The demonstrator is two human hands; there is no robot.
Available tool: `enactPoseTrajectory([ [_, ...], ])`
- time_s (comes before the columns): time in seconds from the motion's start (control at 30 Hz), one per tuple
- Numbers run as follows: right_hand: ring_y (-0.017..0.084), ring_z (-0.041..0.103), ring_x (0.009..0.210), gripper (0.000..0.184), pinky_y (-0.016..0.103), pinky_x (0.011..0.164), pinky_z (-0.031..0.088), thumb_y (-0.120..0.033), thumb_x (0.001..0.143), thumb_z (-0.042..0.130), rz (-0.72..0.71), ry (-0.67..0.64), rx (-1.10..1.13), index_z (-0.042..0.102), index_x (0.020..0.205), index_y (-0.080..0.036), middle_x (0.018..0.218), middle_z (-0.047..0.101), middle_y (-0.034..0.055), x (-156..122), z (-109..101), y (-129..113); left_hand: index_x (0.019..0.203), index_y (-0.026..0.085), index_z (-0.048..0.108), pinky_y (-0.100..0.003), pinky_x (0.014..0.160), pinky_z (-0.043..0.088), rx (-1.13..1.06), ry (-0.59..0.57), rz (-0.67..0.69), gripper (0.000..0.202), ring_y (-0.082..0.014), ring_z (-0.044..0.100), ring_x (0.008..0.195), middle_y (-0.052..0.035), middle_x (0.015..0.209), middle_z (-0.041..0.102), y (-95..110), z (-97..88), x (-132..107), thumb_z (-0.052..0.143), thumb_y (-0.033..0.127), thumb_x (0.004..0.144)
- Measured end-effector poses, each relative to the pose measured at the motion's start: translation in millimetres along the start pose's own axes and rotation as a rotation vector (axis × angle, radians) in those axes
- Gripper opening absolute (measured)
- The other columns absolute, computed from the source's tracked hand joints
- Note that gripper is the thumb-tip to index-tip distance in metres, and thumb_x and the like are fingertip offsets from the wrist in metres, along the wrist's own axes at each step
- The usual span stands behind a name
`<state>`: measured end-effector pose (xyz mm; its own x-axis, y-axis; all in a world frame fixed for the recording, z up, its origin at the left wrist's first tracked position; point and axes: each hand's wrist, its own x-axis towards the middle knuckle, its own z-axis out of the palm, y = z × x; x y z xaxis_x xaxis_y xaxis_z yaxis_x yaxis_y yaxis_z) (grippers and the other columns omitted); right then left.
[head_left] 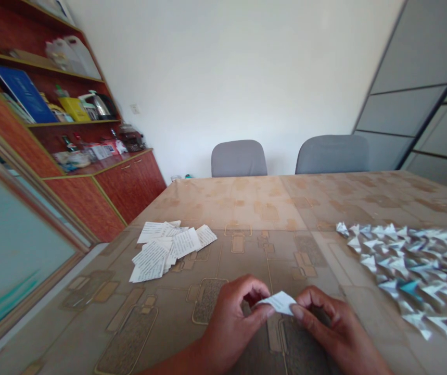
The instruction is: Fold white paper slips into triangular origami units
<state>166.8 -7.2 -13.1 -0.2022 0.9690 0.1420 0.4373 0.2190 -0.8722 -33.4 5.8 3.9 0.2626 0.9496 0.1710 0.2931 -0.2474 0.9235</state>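
A small folded piece of printed paper [280,302] is stretched between my two hands, just above the table near its front edge. My left hand [242,307] pinches the paper's left end between thumb and fingers. At its right end, my right hand [322,317] pinches it the same way. Flat printed paper slips [153,258] lie in a loose, overlapping pile to the left, beyond my left hand. Off to the right spreads a broad group of small folded paper pieces [410,271], mostly white and pointed, one of them bluish.
The table [254,198] has a patterned brown covering. Two grey chairs [239,158] stand behind its far edge, against the white wall. A reddish wooden cabinet [125,182] with shelves holding bottles, a kettle [100,105] and a blue folder [26,94] stands at left.
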Motion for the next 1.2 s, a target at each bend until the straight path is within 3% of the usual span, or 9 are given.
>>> enactPoseTrajectory([
  [0.13, 0.015, 0.055, 0.059, 0.032, 0.022, 0.054, 0.043, -0.042, 0.088, 0.055, 0.017, 0.009, 0.036, 0.060, 0.066, -0.019, 0.061, 0.057, -0.0010, 0.2, 0.7, 1.6, 0.084, 0.016, 0.062, -0.024, 0.069, 0.043, -0.118, 0.004, -0.009, 0.010, -0.0151, 0.059, 0.073, -0.0016, 0.077, 0.065, -1.5, 0.6, 0.4, 0.064, 0.012, 0.075],
  [0.23, 0.015, 0.054, 0.058, 0.031, 0.021, 0.052, 0.042, -0.041, 0.087, 0.055, 0.014, 0.019, 0.058, 0.059, 0.065, -0.019, 0.060, 0.056, -0.0018, 0.1, 1.3, 1.6, 0.090, 0.015, 0.061, -0.025, 0.071, 0.045, -0.252, -0.057, -0.079, 0.014, -0.0166, 0.061, 0.079, -0.0034, 0.083, 0.066, -3.7, 2.5, 1.0, 0.064, 0.014, 0.076],
  [0.4, 0.015, 0.057, 0.061, 0.027, 0.021, 0.055, 0.044, -0.039, 0.089, 0.054, -0.009, -0.009, 0.060, 0.061, 0.071, -0.020, 0.065, 0.060, -0.0011, 0.4, 2.0, -2.2, 0.091, 0.016, 0.057, -0.021, 0.060, 0.042, -0.349, -0.064, -0.177, 0.018, -0.0126, 0.058, 0.066, 0.0007, 0.074, 0.062, -8.2, 5.9, 2.0, 0.063, 0.014, 0.074],
  [0.73, 0.015, 0.058, 0.063, 0.023, 0.023, 0.058, 0.045, -0.035, 0.090, 0.053, -0.025, -0.011, 0.062, 0.061, 0.076, -0.020, 0.067, 0.060, -0.0006, 1.0, 3.0, 3.7, 0.089, 0.017, 0.059, -0.025, 0.068, 0.044, -0.240, -0.025, -0.072, 0.012, -0.0159, 0.060, 0.076, -0.0029, 0.082, 0.066, -2.6, 5.4, -0.9, 0.059, 0.011, 0.078],
  [1.2, 0.014, 0.056, 0.059, 0.019, 0.021, 0.053, 0.044, -0.032, 0.088, 0.054, -0.031, 0.030, 0.084, 0.061, 0.075, -0.020, 0.064, 0.057, -0.0020, 1.5, 5.5, 2.6, 0.079, 0.016, 0.059, -0.023, 0.064, 0.042, -0.195, -0.021, -0.055, 0.009, -0.0130, 0.057, 0.064, 0.0016, 0.068, 0.060, -6.3, 6.3, -1.4, 0.058, 0.008, 0.075],
])
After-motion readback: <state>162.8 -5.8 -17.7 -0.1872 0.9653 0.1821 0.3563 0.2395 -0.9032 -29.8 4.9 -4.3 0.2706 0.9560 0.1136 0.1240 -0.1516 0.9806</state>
